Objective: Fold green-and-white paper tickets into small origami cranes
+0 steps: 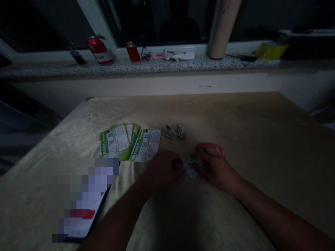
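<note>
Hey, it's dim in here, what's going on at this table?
A person is working at a beige cloth-covered table. The left hand and right hand together pinch a small creased piece of printed paper low over the tabletop. Just beyond lie two small folded paper shapes, apart from the hands. Left of those, a fan of green-and-white printed leaflets is spread out, untouched. A flat dark-edged device lies by the left forearm.

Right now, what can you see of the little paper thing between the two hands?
The small folded paper is white with green print, like the leaflets nearby. It looks creased into a compact, angular shape, low over the tan table. The left hand pinches its left edge and the right hand covers its right side, so only the middle and a white corner show.
</note>
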{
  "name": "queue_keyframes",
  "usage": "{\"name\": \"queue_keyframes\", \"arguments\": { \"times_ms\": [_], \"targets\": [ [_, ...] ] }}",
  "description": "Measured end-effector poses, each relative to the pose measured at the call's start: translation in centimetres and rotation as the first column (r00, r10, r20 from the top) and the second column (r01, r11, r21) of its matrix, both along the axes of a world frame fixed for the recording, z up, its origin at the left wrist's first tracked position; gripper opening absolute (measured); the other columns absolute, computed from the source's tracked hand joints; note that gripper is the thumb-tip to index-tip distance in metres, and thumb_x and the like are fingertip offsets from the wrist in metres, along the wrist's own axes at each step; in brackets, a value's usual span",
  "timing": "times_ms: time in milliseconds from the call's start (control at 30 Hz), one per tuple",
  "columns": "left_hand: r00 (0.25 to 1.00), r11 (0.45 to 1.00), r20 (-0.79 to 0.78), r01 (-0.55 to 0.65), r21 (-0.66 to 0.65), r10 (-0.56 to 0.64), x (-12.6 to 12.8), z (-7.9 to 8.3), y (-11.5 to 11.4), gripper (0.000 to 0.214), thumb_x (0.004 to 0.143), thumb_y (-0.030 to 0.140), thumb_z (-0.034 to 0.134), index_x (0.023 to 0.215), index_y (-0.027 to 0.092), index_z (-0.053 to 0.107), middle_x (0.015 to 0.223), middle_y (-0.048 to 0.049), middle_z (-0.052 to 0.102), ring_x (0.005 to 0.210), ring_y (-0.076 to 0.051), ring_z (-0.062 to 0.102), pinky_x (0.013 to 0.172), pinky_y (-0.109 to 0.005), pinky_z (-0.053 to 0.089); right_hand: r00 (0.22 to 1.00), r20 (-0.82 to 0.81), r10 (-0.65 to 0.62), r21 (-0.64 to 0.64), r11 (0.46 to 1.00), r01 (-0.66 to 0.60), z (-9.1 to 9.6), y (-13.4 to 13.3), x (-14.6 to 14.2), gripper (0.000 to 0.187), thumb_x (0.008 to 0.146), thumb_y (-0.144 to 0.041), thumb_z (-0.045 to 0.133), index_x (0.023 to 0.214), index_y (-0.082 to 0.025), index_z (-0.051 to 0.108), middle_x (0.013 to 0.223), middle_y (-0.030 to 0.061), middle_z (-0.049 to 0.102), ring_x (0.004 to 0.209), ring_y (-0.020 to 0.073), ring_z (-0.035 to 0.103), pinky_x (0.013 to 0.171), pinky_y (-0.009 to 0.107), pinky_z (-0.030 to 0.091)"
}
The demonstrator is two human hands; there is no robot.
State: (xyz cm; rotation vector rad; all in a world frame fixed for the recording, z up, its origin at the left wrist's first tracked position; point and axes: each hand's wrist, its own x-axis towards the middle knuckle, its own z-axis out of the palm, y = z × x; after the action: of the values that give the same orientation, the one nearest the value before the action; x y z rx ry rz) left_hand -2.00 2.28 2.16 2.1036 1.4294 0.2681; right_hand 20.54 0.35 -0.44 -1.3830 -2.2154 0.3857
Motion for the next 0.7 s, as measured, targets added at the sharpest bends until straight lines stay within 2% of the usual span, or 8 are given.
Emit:
{"name": "queue_keyframes", "arguments": {
  "times_ms": [67, 200, 300, 400, 467, 533, 600, 700],
  "targets": [
    [1.000, 0.998, 0.017, 0.020, 0.053, -0.021, 0.1, -0.1, -0.3, 0.014, 0.080, 0.029, 0.075, 0.089, 0.019, 0.076, 0.092, -0.0048, 0.072, 0.089, -0.023, 0.067, 0.082, -0.034, 0.048, 0.998, -0.058, 0.018, -0.016, 1.000, -0.019, 0.0, 0.1, 0.0, 0.026, 0.085, -0.020, 0.073, 0.110, -0.027, 0.075, 0.123, 0.0100, 0.068, 0.121, 0.0321, 0.059, 0.103, 0.053, 0.039],
    [0.992, 0.994, 0.103, 0.066, 0.083, -0.075, 0.5, -0.2, -0.5, 0.005, 0.085, 0.021, 0.069, 0.082, 0.018, 0.073, 0.093, -0.0044, 0.070, 0.093, -0.021, 0.065, 0.088, -0.033, 0.048, 0.974, -0.224, 0.041, -0.078, 0.995, -0.060, 0.1, 0.5, 0.2, 0.012, 0.086, -0.018, 0.071, 0.097, -0.023, 0.073, 0.099, 0.0065, 0.074, 0.102, 0.0260, 0.067, 0.097, 0.048, 0.047],
    [0.989, 0.998, 0.143, 0.013, 0.065, -0.022, 0.7, 0.0, -0.5, 0.005, 0.085, 0.022, 0.070, 0.087, 0.018, 0.071, 0.092, -0.0042, 0.070, 0.091, -0.021, 0.065, 0.088, -0.034, 0.048, 0.938, -0.347, -0.017, -0.135, 0.990, -0.032, 0.1, 0.4, 0.4, 0.005, 0.087, -0.021, 0.070, 0.091, -0.022, 0.073, 0.088, 0.0063, 0.073, 0.086, 0.0234, 0.069, 0.082, 0.041, 0.054],
    [0.986, 0.997, 0.157, -0.060, 0.054, 0.051, 0.8, 0.3, -0.6, 0.014, 0.083, 0.029, 0.074, 0.093, 0.019, 0.072, 0.098, -0.0055, 0.071, 0.095, -0.023, 0.065, 0.087, -0.035, 0.049, 0.873, -0.481, -0.080, -0.208, 0.978, -0.025, 0.1, 0.1, 0.5, 0.006, 0.086, -0.023, 0.071, 0.091, -0.022, 0.073, 0.088, 0.0068, 0.075, 0.080, 0.0217, 0.070, 0.073, 0.036, 0.057],
    [0.981, 0.997, 0.184, -0.072, 0.029, 0.065, 0.9, 0.4, -0.7, 0.013, 0.085, 0.030, 0.072, 0.092, 0.019, 0.073, 0.097, -0.0053, 0.072, 0.093, -0.023, 0.066, 0.084, -0.034, 0.049, 0.820, -0.561, -0.112, -0.259, 0.965, -0.046, 0.1, -0.1, 0.6, 0.007, 0.086, -0.025, 0.071, 0.092, -0.022, 0.073, 0.089, 0.0062, 0.076, 0.077, 0.0202, 0.071, 0.069, 0.033, 0.058],
    [0.968, 0.997, 0.240, -0.074, -0.011, 0.074, 0.9, 0.6, -0.7, 0.011, 0.087, 0.027, 0.067, 0.089, 0.019, 0.074, 0.091, -0.0040, 0.072, 0.087, -0.021, 0.067, 0.079, -0.032, 0.048, 0.775, -0.621, -0.121, -0.249, 0.967, -0.049, 0.3, -0.1, 0.6, 0.007, 0.086, -0.025, 0.073, 0.092, -0.022, 0.073, 0.088, 0.0054, 0.076, 0.075, 0.0188, 0.071, 0.066, 0.031, 0.057],
    [0.943, 0.995, 0.318, -0.092, -0.029, 0.097, 0.9, 0.7, -0.7, 0.011, 0.087, 0.025, 0.065, 0.086, 0.019, 0.075, 0.086, -0.0026, 0.072, 0.081, -0.019, 0.066, 0.075, -0.030, 0.047, 0.743, -0.661, -0.100, -0.182, 0.983, -0.030, 0.5, -0.1, 0.5, 0.006, 0.083, -0.022, 0.075, 0.089, -0.022, 0.074, 0.088, 0.0049, 0.074, 0.078, 0.0182, 0.070, 0.068, 0.030, 0.057],
    [0.895, 0.993, 0.432, -0.115, -0.022, 0.113, 0.9, 0.8, -0.8, 0.011, 0.086, 0.027, 0.066, 0.084, 0.019, 0.074, 0.083, -0.0016, 0.071, 0.078, -0.017, 0.065, 0.072, -0.029, 0.047, 0.666, -0.739, -0.096, -0.167, 0.985, -0.043, 0.8, 0.0, 0.4, 0.017, 0.079, -0.020, 0.080, 0.095, -0.023, 0.074, 0.085, 0.0025, 0.072, 0.076, 0.0167, 0.069, 0.066, 0.028, 0.057]
  ]
}}
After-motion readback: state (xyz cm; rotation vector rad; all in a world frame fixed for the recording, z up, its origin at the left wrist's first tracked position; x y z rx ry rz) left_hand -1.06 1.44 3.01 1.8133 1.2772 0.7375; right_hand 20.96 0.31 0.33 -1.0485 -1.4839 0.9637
